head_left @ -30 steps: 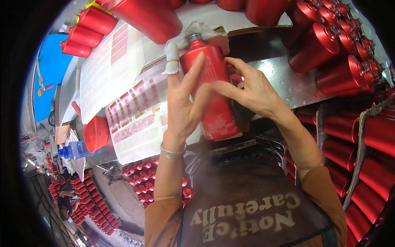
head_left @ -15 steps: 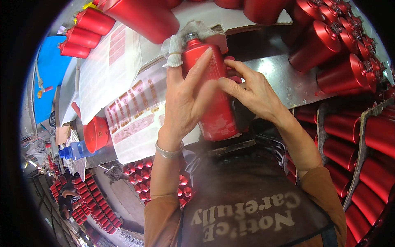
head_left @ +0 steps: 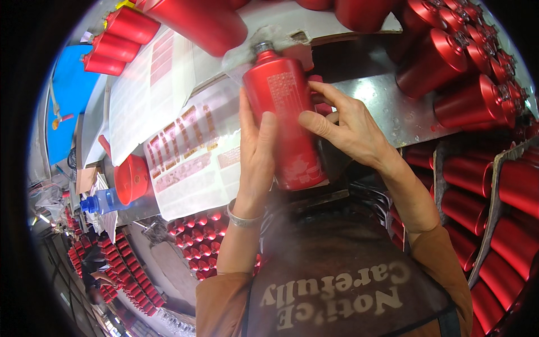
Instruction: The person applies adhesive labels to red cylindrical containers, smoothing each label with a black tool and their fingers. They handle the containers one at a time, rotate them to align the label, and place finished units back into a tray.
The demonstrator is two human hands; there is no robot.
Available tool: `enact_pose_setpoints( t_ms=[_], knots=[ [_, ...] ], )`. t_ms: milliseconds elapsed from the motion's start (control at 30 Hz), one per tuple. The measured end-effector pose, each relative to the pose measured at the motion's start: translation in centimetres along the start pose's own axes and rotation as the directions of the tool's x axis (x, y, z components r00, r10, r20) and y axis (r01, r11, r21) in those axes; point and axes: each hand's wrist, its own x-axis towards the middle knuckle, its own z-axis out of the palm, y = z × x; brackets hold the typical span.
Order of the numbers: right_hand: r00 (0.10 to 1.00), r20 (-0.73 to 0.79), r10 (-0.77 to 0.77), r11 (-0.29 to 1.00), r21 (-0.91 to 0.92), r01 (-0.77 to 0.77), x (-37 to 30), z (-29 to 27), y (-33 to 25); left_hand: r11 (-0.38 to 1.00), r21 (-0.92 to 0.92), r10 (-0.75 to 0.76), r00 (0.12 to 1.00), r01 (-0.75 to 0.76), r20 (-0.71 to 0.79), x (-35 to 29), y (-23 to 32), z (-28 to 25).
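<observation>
A red bottle with a dark threaded neck lies before me, neck pointing away. Pale lettering covers its upper front, and a light floral pattern shows near its base. Along the bottle's left side rests my left hand, thumb on the front and fingers against the edge, partly hidden. My right hand grips the right edge between thumb and forefinger; its other fingers are curled and partly out of sight. Left of the bottle lies a transfer sheet with rows of brown and pink printed strips.
White sheets are stacked farther left, near a red plastic container and a blue-capped clear bottle. Many red bottles crowd the metal table at right. More fill the racks beside me. A large red bottle stands at the far side.
My left hand has slid from the bottle's front down to its left side, uncovering the lettering. The finger with a white wrap is no longer in sight. My right hand has barely moved.
</observation>
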Motion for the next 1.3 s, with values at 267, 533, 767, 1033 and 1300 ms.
enact_pose_setpoints(
  t_ms=[267,533,767,1033,1300],
  knots=[
    [0.999,-0.02,-0.025,1.0,0.013,0.025,0.1,0.3,-0.1,1.0,0.01,0.014,1.0,-0.014,-0.005,0.1,-0.4,-0.3],
    [0.999,-0.019,-0.046,0.999,-0.015,0.046,0.1,0.2,-0.2,1.0,-0.031,-0.002,1.0,0.002,0.004,0.0,-0.2,-0.2],
    [1.0,-0.005,0.003,1.0,0.022,-0.003,0.0,-0.1,-0.6,1.0,-0.022,0.008,1.0,-0.008,0.005,0.1,-0.3,-0.1],
    [1.0,-0.026,-0.003,1.0,-0.029,0.003,-0.1,-0.2,-0.5,0.997,-0.078,-0.001,1.0,0.002,0.014,0.1,-0.5,0.0],
    [0.991,-0.128,0.024,1.0,0.006,-0.023,2.5,-0.5,-0.3,0.993,-0.121,0.014,1.0,-0.013,0.005,0.7,-0.5,-0.7]
  ],
)
